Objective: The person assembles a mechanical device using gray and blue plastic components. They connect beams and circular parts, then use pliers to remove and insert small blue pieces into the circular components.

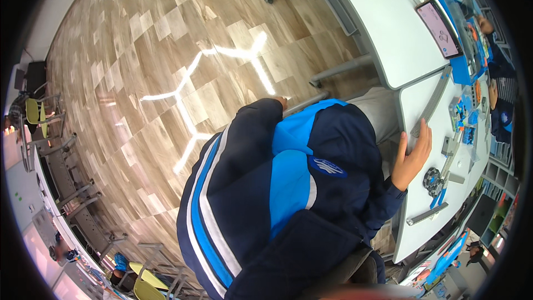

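My right hand rests at the near edge of the white table, its fingers stretched out and the thumb apart. Its fingertips lie by the end of a long grey perforated strip; I cannot tell whether they touch it. Farther along the table, beyond that hand, are a dark round wheel-like part, some blue pieces and a short grey beam. My left hand shows only as a sliver past its navy sleeve, low beside my body. Its fingers are hidden.
A phone with a lit screen leans on a blue holder. Loose blue and grey building parts lie behind the strip. Another person in dark clothing is across the table. Green chairs and desks stand on the wood-patterned floor.
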### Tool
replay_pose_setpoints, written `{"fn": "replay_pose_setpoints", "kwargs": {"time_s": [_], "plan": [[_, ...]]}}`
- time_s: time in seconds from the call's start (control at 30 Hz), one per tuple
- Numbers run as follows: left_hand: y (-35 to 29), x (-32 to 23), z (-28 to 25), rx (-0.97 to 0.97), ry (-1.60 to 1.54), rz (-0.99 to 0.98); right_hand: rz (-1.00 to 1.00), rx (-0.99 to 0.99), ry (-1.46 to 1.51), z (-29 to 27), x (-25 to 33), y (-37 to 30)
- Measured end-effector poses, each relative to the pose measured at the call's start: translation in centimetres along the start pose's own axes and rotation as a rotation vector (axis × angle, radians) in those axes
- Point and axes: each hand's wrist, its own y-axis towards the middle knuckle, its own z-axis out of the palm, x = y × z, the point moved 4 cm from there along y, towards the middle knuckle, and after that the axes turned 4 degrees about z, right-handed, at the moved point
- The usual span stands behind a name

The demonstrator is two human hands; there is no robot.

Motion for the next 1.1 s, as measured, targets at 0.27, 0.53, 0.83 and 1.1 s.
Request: {"fn": "replay_pose_setpoints", "kwargs": {"time_s": [0.27,0.53,0.83,1.1], "plan": [[-4.7,25.0,-3.5,-0.518,-0.353,-0.897,0.019,-0.040,-0.133,-0.4,2.6,1.9],[-15.1,49.3,-10.4,-1.197,-0.623,-1.239,-0.250,0.186,-0.117,7.7,15.5,11.8],[-10.3,66.5,-19.3,-1.146,-0.459,-1.182,-0.351,0.204,-0.444,11.8,18.0,16.3],[-8.4,70.7,-18.6,-0.979,-0.060,-1.078,-0.452,0.256,-0.528,11.3,17.0,17.4]]}}
